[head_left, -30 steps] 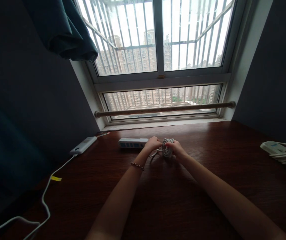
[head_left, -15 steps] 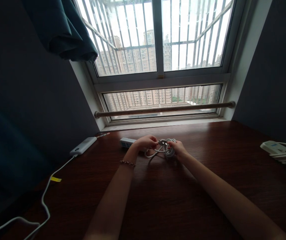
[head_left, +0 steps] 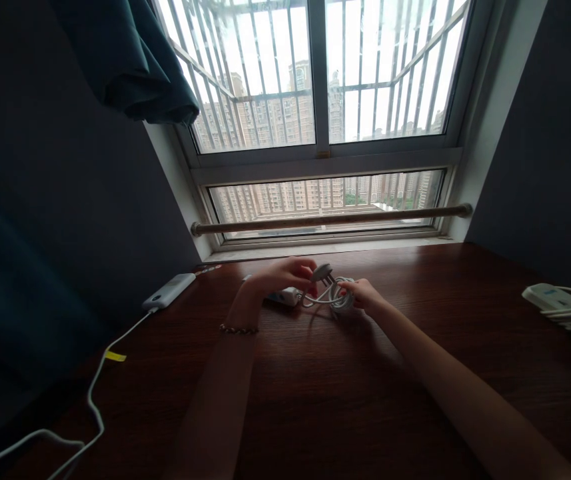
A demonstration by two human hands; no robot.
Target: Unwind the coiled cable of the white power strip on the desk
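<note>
A pale power plug point(head_left: 322, 272) is tilted, its metal prongs pointing down and to the right. My left hand point(head_left: 285, 275) pinches it at its left end, above the table. Beside it my right hand point(head_left: 364, 297) is closed on a looped bundle of white cable point(head_left: 341, 298). From that bundle, cable runs left towards a white power strip point(head_left: 288, 295), which lies on the table partly hidden behind my left hand and wrist.
The dark wooden table point(head_left: 345, 400) reaches the window sill. At left lies a white device point(head_left: 170, 291) with a white cable point(head_left: 96, 380) bearing a yellow tag point(head_left: 115, 356). A second power strip point(head_left: 548, 297) with wound cord sits at right. A rail point(head_left: 330, 219) crosses the window.
The plug has been raised slightly and turned, so its prongs now point downward. My left hand has shifted left and up, uncovering the power strip's near end. My right hand stays at the coil.
</note>
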